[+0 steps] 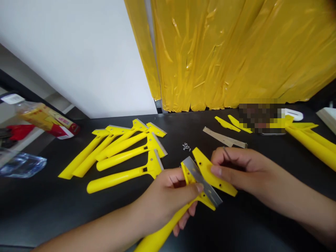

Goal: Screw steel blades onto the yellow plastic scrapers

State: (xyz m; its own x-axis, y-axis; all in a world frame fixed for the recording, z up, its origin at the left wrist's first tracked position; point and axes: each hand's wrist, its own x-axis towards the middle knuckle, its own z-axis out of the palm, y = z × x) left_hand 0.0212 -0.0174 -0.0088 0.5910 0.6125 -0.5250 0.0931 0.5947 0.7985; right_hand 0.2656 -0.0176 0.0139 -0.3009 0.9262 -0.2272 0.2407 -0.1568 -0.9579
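Observation:
My left hand (168,199) is closed around the head of a yellow scraper (168,227), its handle slanting down toward the bottom edge. The left thumb presses a metal blade (193,168) flat on that head. Pinched between my right thumb and fingers is a yellow cover plate (210,173) with small holes, tilted just beside the blade; whether the two touch I cannot tell. My right hand (244,171) comes in from the right. Beyond the hands lies a small pile of screws (186,147) on the black table.
Several yellow scrapers with blades (123,147) lie fanned out at left. Behind my right hand are a thin brownish strip (224,137) and loose yellow cover plates (227,123). More yellow handles (312,143) lie at far right. A bottle (48,117) lies at the left.

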